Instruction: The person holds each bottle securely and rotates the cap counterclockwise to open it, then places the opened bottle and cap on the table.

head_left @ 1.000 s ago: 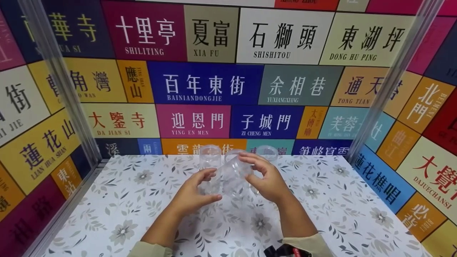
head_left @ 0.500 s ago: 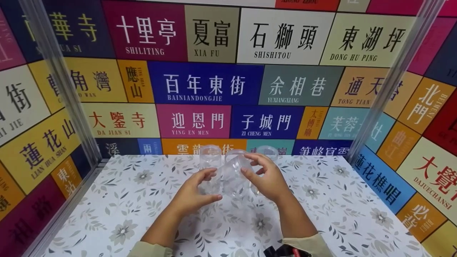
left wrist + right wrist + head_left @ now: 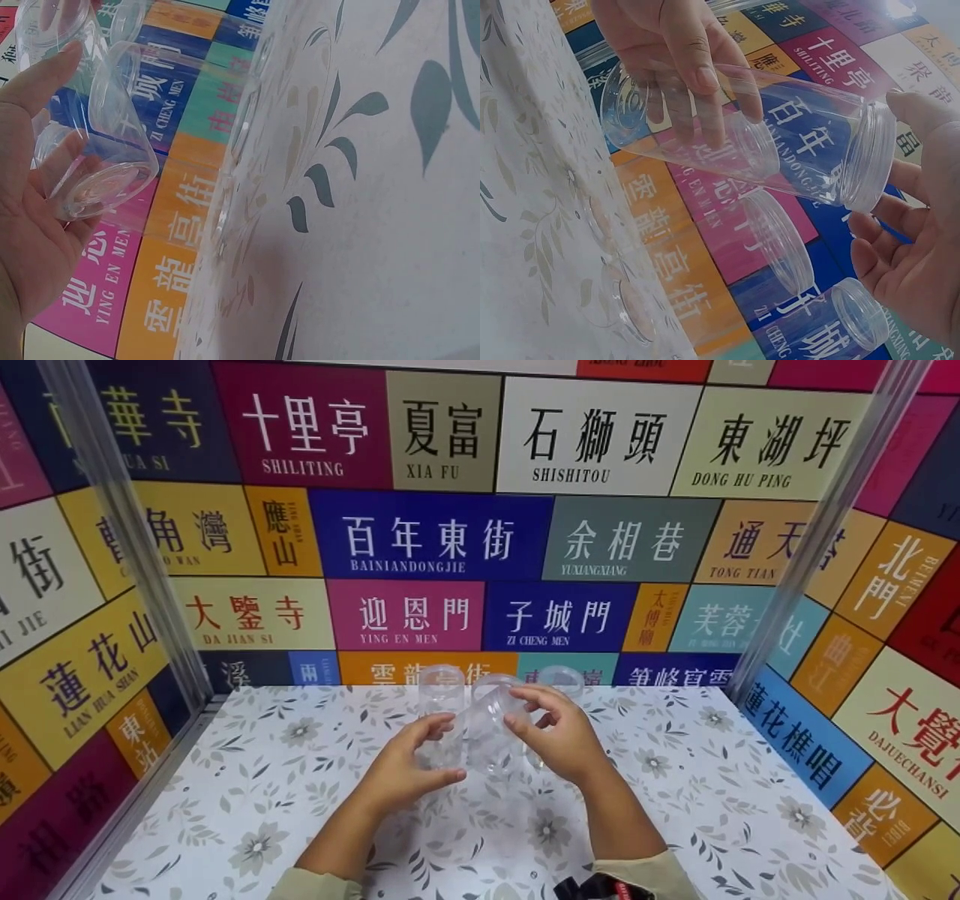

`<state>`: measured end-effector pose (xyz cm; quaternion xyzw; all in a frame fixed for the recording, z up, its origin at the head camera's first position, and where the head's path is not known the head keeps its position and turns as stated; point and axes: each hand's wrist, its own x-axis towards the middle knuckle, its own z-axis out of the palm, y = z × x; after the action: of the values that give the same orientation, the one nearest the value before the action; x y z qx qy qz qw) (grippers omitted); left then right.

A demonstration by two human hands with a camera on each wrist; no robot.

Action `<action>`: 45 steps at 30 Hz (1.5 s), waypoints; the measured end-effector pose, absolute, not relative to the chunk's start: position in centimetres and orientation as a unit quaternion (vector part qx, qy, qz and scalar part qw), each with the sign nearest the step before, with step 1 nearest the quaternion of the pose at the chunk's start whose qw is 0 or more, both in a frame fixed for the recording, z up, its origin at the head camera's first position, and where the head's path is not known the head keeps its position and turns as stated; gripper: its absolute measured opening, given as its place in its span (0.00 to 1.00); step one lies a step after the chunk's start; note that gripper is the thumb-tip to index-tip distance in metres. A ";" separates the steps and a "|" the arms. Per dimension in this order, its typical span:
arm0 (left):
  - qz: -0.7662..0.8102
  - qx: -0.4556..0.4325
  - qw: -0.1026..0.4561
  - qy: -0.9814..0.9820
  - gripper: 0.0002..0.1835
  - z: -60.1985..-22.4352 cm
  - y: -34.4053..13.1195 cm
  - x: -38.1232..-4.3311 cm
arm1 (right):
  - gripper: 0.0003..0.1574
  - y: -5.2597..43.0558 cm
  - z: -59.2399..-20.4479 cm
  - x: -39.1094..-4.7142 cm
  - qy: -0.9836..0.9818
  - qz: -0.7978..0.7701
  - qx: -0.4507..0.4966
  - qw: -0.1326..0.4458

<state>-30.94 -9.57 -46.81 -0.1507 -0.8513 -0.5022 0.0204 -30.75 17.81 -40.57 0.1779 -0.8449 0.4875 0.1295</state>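
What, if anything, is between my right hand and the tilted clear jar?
Nothing visible: your right hand touches the tilted jar at its mouth. Your left hand is around its lower part, and the other clear jars stand behind it, out of the way.

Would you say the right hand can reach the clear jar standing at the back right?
Probably not without letting go: the right hand grips the tilted jar, though the back-right jar stands just behind that hand.
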 end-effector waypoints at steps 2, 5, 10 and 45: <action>-0.502 -0.150 0.020 -0.852 0.46 -46.8 -9.6 -31.0 | 0.27 17.9 -40.6 -30.8 -0.840 0.490 0.194 0.131; -0.505 -0.150 0.020 -0.850 0.46 -46.9 -9.6 -31.0 | 0.26 17.9 -40.7 -30.8 -0.831 0.491 0.220 0.138; -0.515 -0.161 0.026 -0.841 0.46 -47.1 -9.6 -31.1 | 0.28 18.0 -40.8 -30.7 -0.818 0.496 0.252 0.146; -0.516 -0.156 0.020 -0.842 0.45 -47.1 -9.6 -31.0 | 0.27 17.6 -40.7 -30.8 -0.851 0.480 0.160 0.141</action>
<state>-30.98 -9.59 -47.08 -0.1563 -0.8418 -0.5163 0.0197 -30.84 17.59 -40.73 0.1603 -0.8509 0.4801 0.1407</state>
